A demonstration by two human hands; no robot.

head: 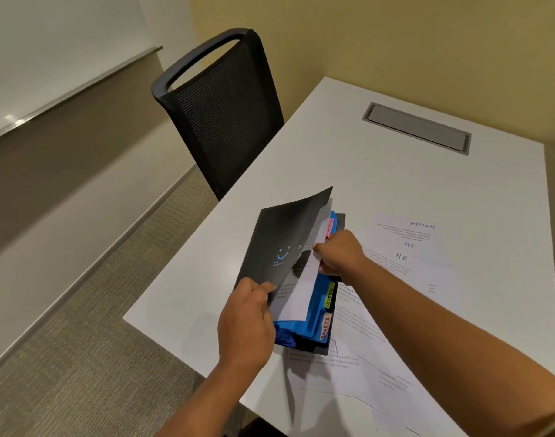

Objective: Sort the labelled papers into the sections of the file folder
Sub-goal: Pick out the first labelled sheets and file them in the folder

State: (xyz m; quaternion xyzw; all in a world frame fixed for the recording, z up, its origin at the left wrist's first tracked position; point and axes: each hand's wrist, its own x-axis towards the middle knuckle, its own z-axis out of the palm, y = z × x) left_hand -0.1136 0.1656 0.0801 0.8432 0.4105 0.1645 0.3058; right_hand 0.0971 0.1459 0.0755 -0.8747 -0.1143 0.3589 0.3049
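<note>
A black file folder (279,244) with blue dividers (314,313) and coloured tabs lies partly open on the white table (396,175). My left hand (248,323) grips the lower edge of the raised black cover. My right hand (339,257) pinches a white sheet (301,288) that sits under the cover, in front of the blue dividers. A yellow tab (329,299) reads ADMIN, and an orange tab (326,326) and a pink tab (329,225) show too. Loose labelled papers (408,247) marked ADMIN and HR lie to the right of the folder.
More printed sheets (364,367) spread under and below the folder toward the table's near edge. A black mesh chair (219,115) stands at the table's left side. A grey cable hatch (416,127) is set in the far tabletop.
</note>
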